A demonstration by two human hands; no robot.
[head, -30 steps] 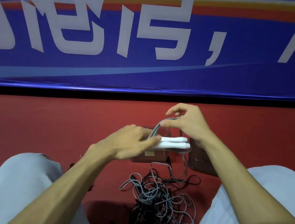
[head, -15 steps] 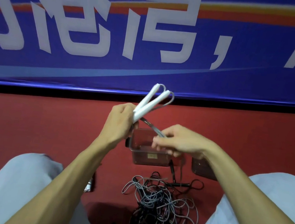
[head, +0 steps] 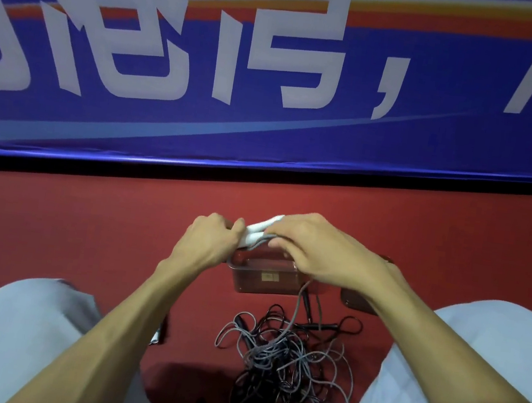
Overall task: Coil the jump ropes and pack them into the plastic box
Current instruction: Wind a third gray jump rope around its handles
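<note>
While the left hand (head: 211,240) curls tight round one end of the 2 white handles (head: 259,229), the right hand (head: 322,251) closes over their other end, pinching the grey cord (head: 298,306) against them. They are held just above the plastic box (head: 265,280), which sits on the red floor (head: 87,229) toward its far edge. The cord drops into a tangle of grey and black ropes (head: 291,365) nearer the person.

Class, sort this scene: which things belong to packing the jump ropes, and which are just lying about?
Job: white-handled rope, gripped by left hand and right hand; tangled ropes; box.
Lying about: banner; small object by left knee.
</note>
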